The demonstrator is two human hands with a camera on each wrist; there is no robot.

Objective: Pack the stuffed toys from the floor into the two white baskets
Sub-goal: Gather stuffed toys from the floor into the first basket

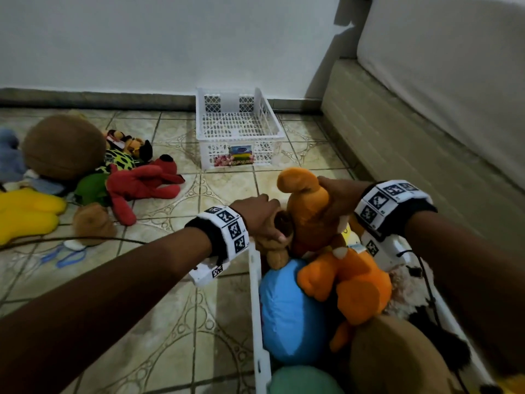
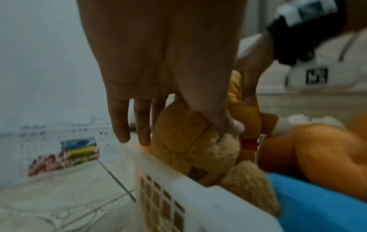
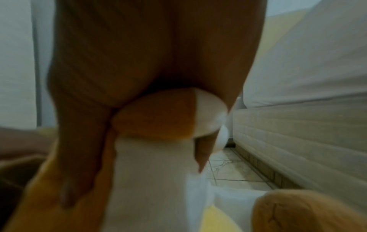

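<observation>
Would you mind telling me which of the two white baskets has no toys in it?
The far basket by the wall; the near basket under the hands is heaped with toys.

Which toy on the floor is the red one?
Look at the toy pile on the tiled floor, left of the empty white basket by the wall. The red plush dog sprawls on the pile's right edge, the only all-red toy, with a black nose.

Far basket against the wall; loose toys on the floor to its left; near basket, packed with toys, beside the mattress at right.
</observation>
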